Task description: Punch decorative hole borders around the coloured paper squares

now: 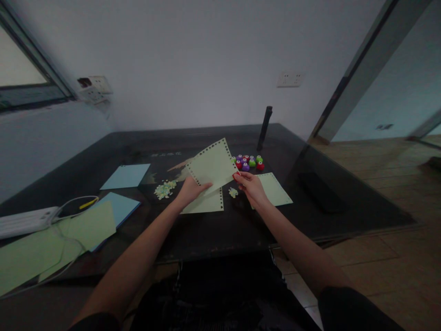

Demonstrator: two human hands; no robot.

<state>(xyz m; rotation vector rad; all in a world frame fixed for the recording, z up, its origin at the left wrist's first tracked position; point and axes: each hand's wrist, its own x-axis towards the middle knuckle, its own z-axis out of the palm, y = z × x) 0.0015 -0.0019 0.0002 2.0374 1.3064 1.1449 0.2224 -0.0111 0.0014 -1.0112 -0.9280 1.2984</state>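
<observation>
We see pale green on the held sheet [212, 163], with dark little shapes patterning its edges, and the same green, similarly bordered, on the lower sheet [203, 205]. The right sheet [275, 191] is pale green too, dotted along its far edge. Our punch [236, 175] is bright red; the other punches [245, 167] are red, purple and green with white tops. We find pale green and yellowish flecks in the confetti [166, 189], light blue on the far card [127, 176], and near-black on the table [213, 234].
</observation>
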